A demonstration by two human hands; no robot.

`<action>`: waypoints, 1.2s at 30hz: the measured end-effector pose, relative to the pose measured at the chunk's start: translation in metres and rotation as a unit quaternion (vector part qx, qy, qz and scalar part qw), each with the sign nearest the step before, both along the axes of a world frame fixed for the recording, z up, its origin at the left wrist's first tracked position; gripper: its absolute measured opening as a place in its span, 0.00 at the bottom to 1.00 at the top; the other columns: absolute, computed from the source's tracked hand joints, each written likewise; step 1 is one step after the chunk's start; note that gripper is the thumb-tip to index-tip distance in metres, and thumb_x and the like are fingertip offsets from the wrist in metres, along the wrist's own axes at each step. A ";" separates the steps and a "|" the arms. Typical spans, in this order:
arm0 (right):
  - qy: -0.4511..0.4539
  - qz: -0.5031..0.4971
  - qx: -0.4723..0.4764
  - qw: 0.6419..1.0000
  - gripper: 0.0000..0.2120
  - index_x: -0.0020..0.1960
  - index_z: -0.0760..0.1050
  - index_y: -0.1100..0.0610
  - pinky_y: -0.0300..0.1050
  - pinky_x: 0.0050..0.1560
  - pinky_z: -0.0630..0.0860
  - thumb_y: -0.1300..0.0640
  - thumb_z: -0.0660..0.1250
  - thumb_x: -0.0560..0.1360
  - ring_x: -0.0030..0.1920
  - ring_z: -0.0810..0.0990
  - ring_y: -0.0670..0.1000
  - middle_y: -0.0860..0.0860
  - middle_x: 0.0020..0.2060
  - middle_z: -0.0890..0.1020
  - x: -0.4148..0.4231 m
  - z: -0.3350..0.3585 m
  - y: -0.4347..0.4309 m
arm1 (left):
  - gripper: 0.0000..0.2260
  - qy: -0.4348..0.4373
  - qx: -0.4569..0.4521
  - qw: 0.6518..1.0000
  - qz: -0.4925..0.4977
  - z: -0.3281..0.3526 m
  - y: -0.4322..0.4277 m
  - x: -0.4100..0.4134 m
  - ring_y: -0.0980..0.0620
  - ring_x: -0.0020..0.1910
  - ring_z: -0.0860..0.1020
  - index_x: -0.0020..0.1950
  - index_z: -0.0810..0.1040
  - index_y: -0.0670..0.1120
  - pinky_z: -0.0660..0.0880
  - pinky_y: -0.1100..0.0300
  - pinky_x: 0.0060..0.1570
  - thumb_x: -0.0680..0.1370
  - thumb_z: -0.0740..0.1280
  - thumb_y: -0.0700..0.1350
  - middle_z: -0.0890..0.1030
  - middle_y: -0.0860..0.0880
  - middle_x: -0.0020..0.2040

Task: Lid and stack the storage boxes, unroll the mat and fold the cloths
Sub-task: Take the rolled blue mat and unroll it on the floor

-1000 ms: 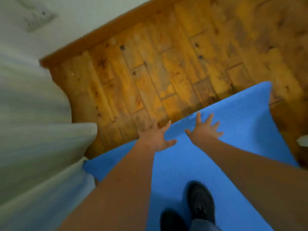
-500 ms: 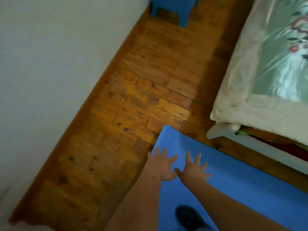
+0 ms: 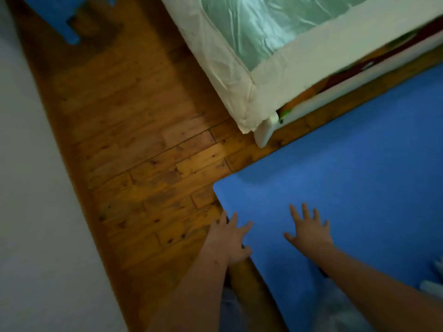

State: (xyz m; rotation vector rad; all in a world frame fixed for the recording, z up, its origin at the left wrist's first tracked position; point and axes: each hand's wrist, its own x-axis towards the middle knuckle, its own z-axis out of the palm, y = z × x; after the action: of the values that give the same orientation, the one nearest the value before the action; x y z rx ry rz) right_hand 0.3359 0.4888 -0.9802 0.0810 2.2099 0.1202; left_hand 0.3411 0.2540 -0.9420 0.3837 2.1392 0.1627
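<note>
**Desk:** What have you got in hand?

**Operator:** Nothing gripped. My right hand [image 3: 309, 230] is spread flat, fingers straight, over the blue mat [image 3: 359, 178]. My left hand [image 3: 229, 238] is spread too. It lies across the mat's edge just this side of the corner, half over the wooden floor [image 3: 143, 168]. Whether the palms press or only hover, I can't tell.

**Desk:** And the mat itself?

**Operator:** It lies unrolled on the floor. Its far edge runs beside the bed [image 3: 263, 75], with a strip of boards between them. A blue stool [image 3: 60, 17] stands well apart, by the wall [image 3: 26, 188].

**Desk:** How will it handle?

**Operator:** I judge it to be light, soft foam: bendy, fairly grippy, and likely to curl back at the end. I'd smooth it with flat palms. If it needs shifting, I'd pinch the corner or the edge by my left hand rather than drag the middle.
</note>
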 end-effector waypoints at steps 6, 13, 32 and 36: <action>0.012 -0.097 -0.009 0.995 0.43 0.79 0.36 0.49 0.65 0.74 0.54 0.33 0.56 0.76 0.78 0.46 0.62 0.55 0.79 0.41 0.070 -0.006 0.012 | 0.33 0.008 -0.027 0.993 -0.118 -0.020 0.005 0.018 0.35 0.78 0.46 0.80 0.45 0.59 0.52 0.39 0.73 0.78 0.56 0.61 0.47 0.43 0.81; 0.000 -0.205 -0.044 0.978 0.46 0.78 0.33 0.49 0.67 0.74 0.48 0.32 0.58 0.74 0.78 0.42 0.62 0.55 0.78 0.38 0.200 -0.053 0.011 | 0.37 0.039 -0.021 0.964 -0.261 -0.074 0.066 0.068 0.35 0.78 0.44 0.79 0.41 0.58 0.50 0.37 0.74 0.78 0.60 0.59 0.46 0.42 0.80; -0.028 -0.356 -0.009 0.934 0.43 0.78 0.33 0.48 0.66 0.69 0.61 0.55 0.62 0.78 0.73 0.59 0.70 0.62 0.77 0.50 0.413 -0.305 0.054 | 0.40 0.149 -0.085 0.893 -0.416 -0.342 0.158 0.245 0.30 0.77 0.47 0.78 0.34 0.60 0.57 0.30 0.68 0.79 0.61 0.42 0.44 0.44 0.81; -0.057 -0.350 -0.019 0.935 0.33 0.79 0.36 0.52 0.59 0.63 0.70 0.62 0.51 0.82 0.68 0.68 0.69 0.72 0.71 0.61 0.432 -0.331 0.044 | 0.33 0.169 -0.115 0.882 -0.423 -0.366 0.176 0.263 0.26 0.74 0.54 0.78 0.36 0.58 0.65 0.32 0.65 0.83 0.53 0.39 0.45 0.38 0.80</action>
State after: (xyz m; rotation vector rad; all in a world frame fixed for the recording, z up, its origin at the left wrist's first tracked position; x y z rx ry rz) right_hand 0.7674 0.5328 -1.3115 0.8079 1.9425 -0.3071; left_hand 0.6043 0.4297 -1.3079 1.2272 2.0841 -0.6997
